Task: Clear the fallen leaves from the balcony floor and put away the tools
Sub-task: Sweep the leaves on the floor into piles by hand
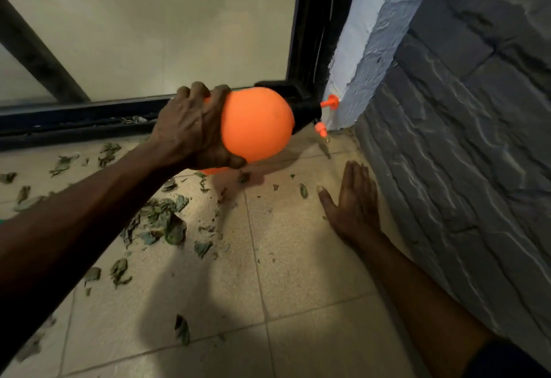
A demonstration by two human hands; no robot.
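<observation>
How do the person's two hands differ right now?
The left hand curls round an orange spray bottle; the right hand holds nothing. The left hand is clenched, the right hand flat and straight. The left hand is raised near the door frame, the right hand low beside the stone wall. Both are bare.

This is the balcony of a home, a paved corner just outside an indoor room. A floor (313, 258) of pale beige speckled tiles with grout lines runs up to a large glass door (179, 34) in a black frame (307, 34), whose bottom track (74, 122) lies along the floor's edge. Through the glass, a glossy indoor surface shows a lamp's reflection. To the right stands a wall (462, 139) clad in rough grey stone blocks beside a textured whitish painted pillar (366, 34), and dry green leaves (167, 222) lie scattered over the tiles.
</observation>
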